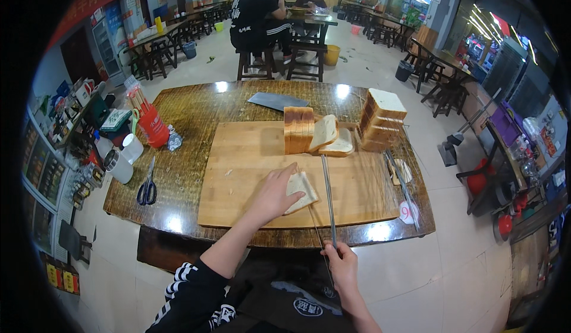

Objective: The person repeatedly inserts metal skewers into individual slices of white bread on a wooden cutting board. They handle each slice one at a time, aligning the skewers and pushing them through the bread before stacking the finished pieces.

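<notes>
My left hand [275,193] holds down a slice of white bread [304,191] on the wooden cutting board [244,154], thumb on top and fingers at its far edge. In my right hand [342,266], at the table's front edge, thin metal skewers [329,196] are pinched. Most point away across the board; one thin skewer slants to the slice's near edge. Whether its tip is inside the bread I cannot tell. Further back, an upright row of bread slices [298,130] stands beside two leaning and flat slices [337,145]. A taller bread stack [382,119] is at the right.
A cleaver [277,101] lies behind the board. Blue-handled scissors [147,191], a red holder of sticks [153,127] and a white cup [131,147] stand or lie at left. More skewers [403,181] lie at the right edge. People [257,20] sit beyond the table.
</notes>
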Demonstrator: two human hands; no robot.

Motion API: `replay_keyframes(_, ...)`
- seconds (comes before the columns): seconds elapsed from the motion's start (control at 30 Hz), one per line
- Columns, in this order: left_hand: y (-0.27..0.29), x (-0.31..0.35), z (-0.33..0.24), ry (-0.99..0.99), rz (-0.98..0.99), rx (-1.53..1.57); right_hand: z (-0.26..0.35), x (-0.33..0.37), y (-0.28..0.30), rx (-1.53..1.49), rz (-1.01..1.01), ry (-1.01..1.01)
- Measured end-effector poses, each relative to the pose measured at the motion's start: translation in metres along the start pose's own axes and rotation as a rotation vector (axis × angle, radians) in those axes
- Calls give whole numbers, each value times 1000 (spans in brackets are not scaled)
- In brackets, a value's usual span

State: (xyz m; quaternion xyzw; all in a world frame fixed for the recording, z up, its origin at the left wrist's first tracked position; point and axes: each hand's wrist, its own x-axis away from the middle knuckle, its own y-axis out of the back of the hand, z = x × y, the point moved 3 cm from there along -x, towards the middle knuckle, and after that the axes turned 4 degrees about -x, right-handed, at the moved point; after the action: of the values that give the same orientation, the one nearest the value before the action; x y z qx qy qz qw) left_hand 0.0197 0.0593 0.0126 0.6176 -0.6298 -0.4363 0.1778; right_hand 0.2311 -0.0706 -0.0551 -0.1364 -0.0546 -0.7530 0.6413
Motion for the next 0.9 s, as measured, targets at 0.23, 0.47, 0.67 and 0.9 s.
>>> replay_keyframes(0.23, -24, 6, -33, 361, 183, 1045, 14, 21, 17, -79, 150, -149)
replay_keyframes(0.47, -25, 10, -41, 426, 212, 1043, 19, 29, 23, -214, 215, -206)
replay_keyframes(0.67, -22, 14, -39, 391, 214, 999, 15, 28, 28, -216, 207, -159)
replay_keyframes(0.9, -19, 28, -33, 442, 108, 1096, 21, 27, 50, 174, 92, 82)
